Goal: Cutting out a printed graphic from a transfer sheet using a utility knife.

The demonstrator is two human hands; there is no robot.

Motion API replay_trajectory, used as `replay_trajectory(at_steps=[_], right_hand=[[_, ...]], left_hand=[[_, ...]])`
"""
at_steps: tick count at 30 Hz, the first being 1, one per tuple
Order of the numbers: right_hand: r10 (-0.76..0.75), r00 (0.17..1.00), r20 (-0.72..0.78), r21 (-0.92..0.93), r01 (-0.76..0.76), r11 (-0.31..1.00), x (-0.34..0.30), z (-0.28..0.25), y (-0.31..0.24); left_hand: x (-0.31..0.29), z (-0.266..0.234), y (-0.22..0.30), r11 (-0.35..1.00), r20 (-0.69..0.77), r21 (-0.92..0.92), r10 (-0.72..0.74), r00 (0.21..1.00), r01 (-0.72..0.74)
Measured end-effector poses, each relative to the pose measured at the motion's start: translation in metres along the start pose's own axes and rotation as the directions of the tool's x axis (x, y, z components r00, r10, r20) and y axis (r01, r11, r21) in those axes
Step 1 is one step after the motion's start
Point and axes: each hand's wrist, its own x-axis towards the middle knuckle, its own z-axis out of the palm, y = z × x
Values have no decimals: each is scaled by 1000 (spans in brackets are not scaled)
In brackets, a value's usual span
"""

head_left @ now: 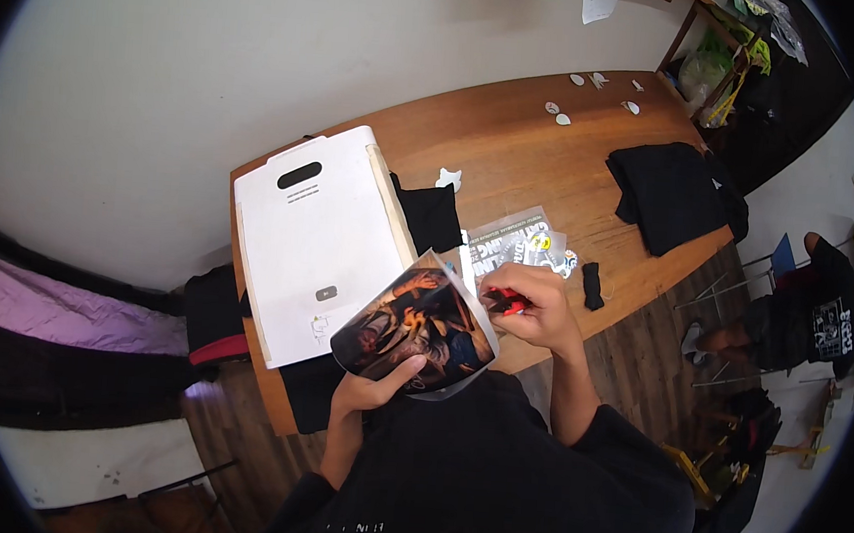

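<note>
My left hand [379, 390] grips the lower left edge of a glossy printed film sheet [413, 327], thumb on top and fingers hidden beneath. The sheet bears a dark brown and orange picture with a pale border along its upper right side, and it is held tilted above the table's front edge. My right hand [535, 302] is closed round red-handled scissors [512, 302] at the sheet's right edge. The blades cannot be made out. Behind the sheet lie clear film sheets with white lettering [523, 236].
A white flat-topped machine [324, 249] stands on the wooden table [518, 104], black cloth [430, 217] beside it. Folded black clothing [665, 196], a small black bundle [593, 285] and white scraps [562, 119] lie further right. Another person [800, 312] sits at the far right.
</note>
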Motion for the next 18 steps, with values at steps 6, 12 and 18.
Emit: replay_trajectory(at_steps=[6, 12, 18], right_hand=[[176, 963, -206, -123, -204, 971, -12, -17, 14], [387, 811, -440, -353, -552, 755, -25, -30, 45], [634, 713, -300, 126, -629, 767, -31, -9, 19]], left_hand=[[2, -2, -1, 998, -15, -25, 51, 999, -52], [1, -7, -5, 997, 54, 19, 69, 996, -70], [3, -1, -7, 983, -86, -118, 129, 988, -138]])
